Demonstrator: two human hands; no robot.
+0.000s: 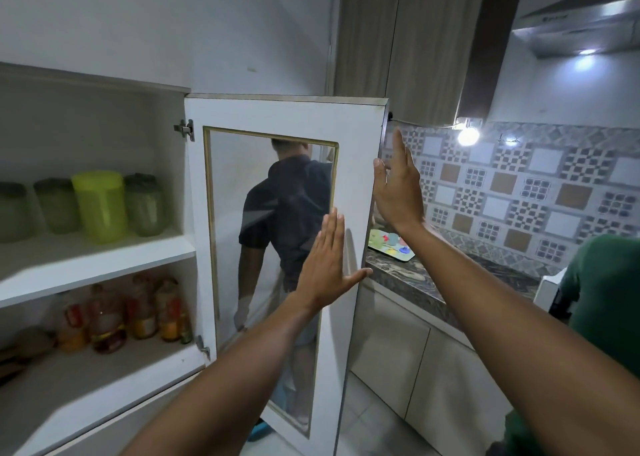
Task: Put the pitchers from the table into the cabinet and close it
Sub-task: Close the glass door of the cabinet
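Both arms reach up and forward. The left hand [327, 261] is flat and spread wide, with its palm on the white frame of the cabinet door [353, 164], low and near the free edge. It holds nothing. The right hand [398, 185] is higher and a bit farther out. It is open too, fingers straight up, right at the free edge of the door, with the thumb on the front side. I cannot tell if its palm touches the edge.

The door stands tall, up and down, and is swung wide open. Its hinges [185, 130] sit to the left of both hands, so the door must swing left to shut. The left hand is nearer to the glass [242, 185] and looks ready to push.

Farther left, past the door, is the open cabinet [104, 258]. The green pitcher [100, 206] stands on its upper shelf between some jars [145, 204]. Bottles [138, 313] stand on the shelf below.

Far off to the right of the hands is the table [433, 282] with a coloured tray [391, 246].
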